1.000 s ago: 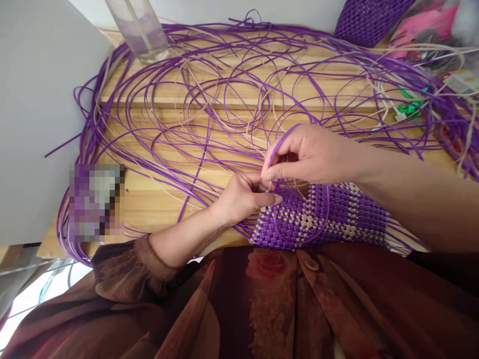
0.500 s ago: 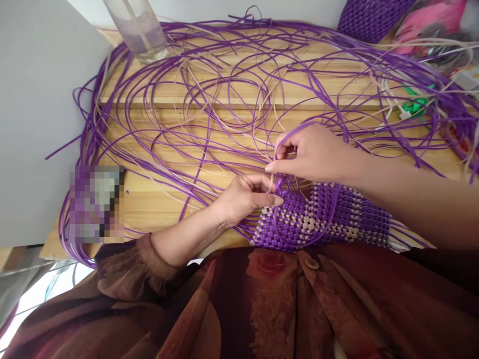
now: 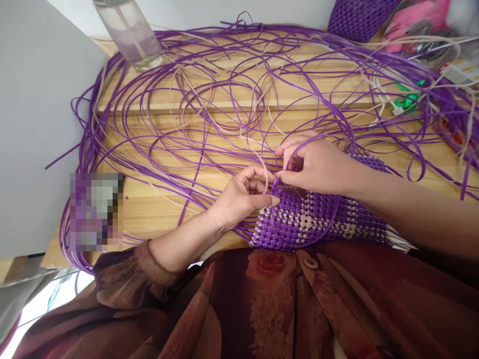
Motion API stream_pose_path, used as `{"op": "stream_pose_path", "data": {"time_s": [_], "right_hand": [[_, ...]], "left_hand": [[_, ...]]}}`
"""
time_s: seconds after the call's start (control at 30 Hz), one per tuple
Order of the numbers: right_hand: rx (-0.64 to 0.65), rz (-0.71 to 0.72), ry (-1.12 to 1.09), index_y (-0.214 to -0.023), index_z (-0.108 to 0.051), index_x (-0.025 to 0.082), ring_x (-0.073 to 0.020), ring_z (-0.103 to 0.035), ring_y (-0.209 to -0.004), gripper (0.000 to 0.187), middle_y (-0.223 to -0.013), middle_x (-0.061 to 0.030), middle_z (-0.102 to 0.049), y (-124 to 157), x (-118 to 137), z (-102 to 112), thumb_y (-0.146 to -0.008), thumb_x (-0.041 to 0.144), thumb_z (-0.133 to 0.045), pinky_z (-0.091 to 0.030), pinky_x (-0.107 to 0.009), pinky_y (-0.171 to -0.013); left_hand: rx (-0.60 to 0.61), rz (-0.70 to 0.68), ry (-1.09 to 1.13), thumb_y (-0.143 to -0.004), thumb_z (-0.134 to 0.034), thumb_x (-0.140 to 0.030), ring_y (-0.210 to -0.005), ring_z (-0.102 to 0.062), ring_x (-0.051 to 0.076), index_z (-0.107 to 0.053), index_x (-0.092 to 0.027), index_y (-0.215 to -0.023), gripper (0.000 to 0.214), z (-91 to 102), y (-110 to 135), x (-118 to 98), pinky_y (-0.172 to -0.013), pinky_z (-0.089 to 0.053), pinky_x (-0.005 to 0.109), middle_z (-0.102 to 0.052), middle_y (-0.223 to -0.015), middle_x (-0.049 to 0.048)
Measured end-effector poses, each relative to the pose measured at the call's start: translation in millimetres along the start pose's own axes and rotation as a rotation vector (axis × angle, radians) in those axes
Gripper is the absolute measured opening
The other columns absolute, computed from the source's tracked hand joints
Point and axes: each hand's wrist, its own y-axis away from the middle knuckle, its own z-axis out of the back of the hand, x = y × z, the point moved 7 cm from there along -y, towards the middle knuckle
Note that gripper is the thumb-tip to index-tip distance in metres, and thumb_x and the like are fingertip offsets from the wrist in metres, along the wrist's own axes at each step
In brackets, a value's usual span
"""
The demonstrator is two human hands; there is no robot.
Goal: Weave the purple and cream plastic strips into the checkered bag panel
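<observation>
A purple and beige woven piece (image 3: pixel 322 214) lies at the table's front edge, against the brown patterned garment. My left hand (image 3: pixel 249 194) pinches its upper left corner, thumb on top, with a beige strip (image 3: pixel 266 172) standing up beside the fingers. Just above that corner, my right hand (image 3: pixel 310 162) closes thumb and fingers on a purple plastic strip (image 3: pixel 299 147), which arches over the knuckles. A loose purple loop hangs across the front of the weave. The exact crossing of strips between the fingertips is too small to make out.
Long purple and beige strips (image 3: pixel 194 99) sprawl over the wooden table (image 3: pixel 142 204). A clear bottle (image 3: pixel 130 40) of liquid stands at the back left. A purple woven item (image 3: pixel 359 20), a pink bundle and a green thing (image 3: pixel 406 102) lie rightward. A blurred-out object (image 3: pixel 97 212) sits left.
My right hand has come down closer to the left fingertips. The beige strip now stands apart from the right hand, leaning up and left. The view has shifted slightly.
</observation>
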Motion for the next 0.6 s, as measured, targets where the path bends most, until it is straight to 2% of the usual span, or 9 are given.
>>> {"op": "stream_pose_path", "data": {"time_s": [0.07, 0.2, 0.27, 0.33, 0.43, 0.5, 0.6], "right_hand": [[-0.016, 0.005, -0.006, -0.062, -0.06, 0.021, -0.0282, -0.065, -0.099, 0.021, -0.082, -0.0059, -0.071, -0.9, 1.3, 4.3, -0.076, 0.034, -0.068, -0.046, -0.041, -0.088], [-0.206, 0.109, 0.091, -0.07, -0.065, 0.022, -0.0307, -0.058, -0.115, 0.022, -0.107, -0.0081, -0.072, 5.8, 23.4, 27.3, -0.083, 0.039, -0.068, -0.042, -0.045, -0.1], [-0.23, 0.139, 0.153, -0.071, -0.065, 0.022, -0.0306, -0.058, -0.113, 0.025, -0.104, -0.0084, -0.072, 10.3, 36.6, 33.2, -0.085, 0.042, -0.067, -0.041, -0.045, -0.099], [-0.188, 0.07, 0.167, -0.068, -0.064, 0.022, -0.0262, -0.063, -0.09, 0.03, -0.084, -0.0072, -0.071, 12.9, 38.9, 33.5, -0.088, 0.045, -0.064, -0.045, -0.042, -0.084], [-0.092, -0.16, 0.103, -0.058, -0.061, 0.021, -0.0161, -0.054, -0.054, 0.043, -0.053, -0.002, -0.058, 18.3, 18.7, 28.1, -0.09, 0.05, -0.059, -0.038, -0.034, -0.058], [0.041, -0.323, 0.016, -0.053, -0.06, 0.02, -0.0136, -0.05, -0.045, 0.052, -0.046, -0.0013, -0.055, 26.2, -3.6, 17.7, -0.092, 0.055, -0.055, -0.035, -0.032, -0.052], [0.256, -0.516, -0.096, -0.048, -0.061, 0.019, -0.0145, -0.053, -0.041, 0.064, -0.044, -0.0039, -0.057, 46.2, -30.0, 3.3, -0.092, 0.064, -0.049, -0.039, -0.031, -0.05]], "left_hand": [[-0.001, -0.004, 0.02, -0.061, -0.088, -0.017, -0.056, -0.056, 0.006, -0.063, -0.015, -0.088, 0.037, -0.5, -0.3, 0.4, -0.059, -0.042, 0.019, -0.065, -0.066, -0.0051], [-0.016, 0.005, 0.074, -0.06, -0.087, -0.014, -0.057, -0.056, 0.005, -0.061, -0.015, -0.079, 0.033, -1.1, -1.0, 0.9, -0.059, -0.042, 0.019, -0.064, -0.067, -0.005], [-0.014, 0.014, 0.101, -0.059, -0.087, -0.012, -0.057, -0.055, 0.005, -0.061, -0.015, -0.078, 0.033, -2.1, -1.0, 0.5, -0.058, -0.041, 0.019, -0.064, -0.067, -0.0052], [-0.01, 0.034, 0.124, -0.058, -0.087, -0.013, -0.056, -0.055, 0.005, -0.061, -0.014, -0.077, 0.033, -3.0, -0.6, 0.7, -0.057, -0.04, 0.019, -0.064, -0.067, -0.0052], [-0.01, 0.07, 0.145, -0.059, -0.087, -0.014, -0.057, -0.057, 0.006, -0.061, -0.014, -0.076, 0.031, -3.0, -0.3, 3.3, -0.057, -0.041, 0.019, -0.067, -0.07, -0.0036], [-0.008, 0.083, 0.131, -0.061, -0.086, -0.015, -0.057, -0.058, 0.006, -0.062, -0.014, -0.077, 0.029, -2.1, -0.8, 5.4, -0.056, -0.041, 0.019, -0.067, -0.07, -0.003], [-0.001, 0.095, 0.076, -0.063, -0.086, -0.018, -0.049, -0.051, 0.005, -0.062, -0.015, -0.078, 0.029, -0.4, -2.3, 7.0, -0.048, -0.035, 0.017, -0.061, -0.061, -0.0053]]}}
